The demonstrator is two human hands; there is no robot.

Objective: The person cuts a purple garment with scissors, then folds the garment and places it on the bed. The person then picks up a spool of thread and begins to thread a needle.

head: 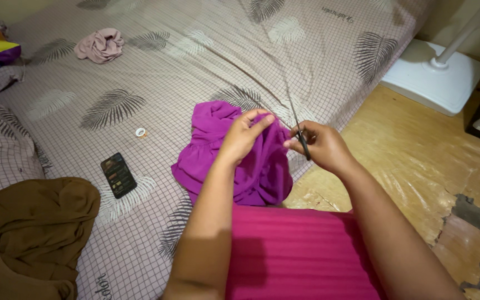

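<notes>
Left hand [244,135]: purple cloth [234,161] is being pinched by closed fingers.
Right hand [322,145]: scissors [303,143] are being gripped.
Bed [195,61]: cloth is being rested there.

Brown cloth [29,239] cut off by left and bottom edges. Lamp base [434,75] stem runs out top edge. Scissors [303,143] handles hidden inside right hand [320,145]. Small white object [140,132] on bed too small to tell. Phone [118,174] screen detail unreadable.
</notes>
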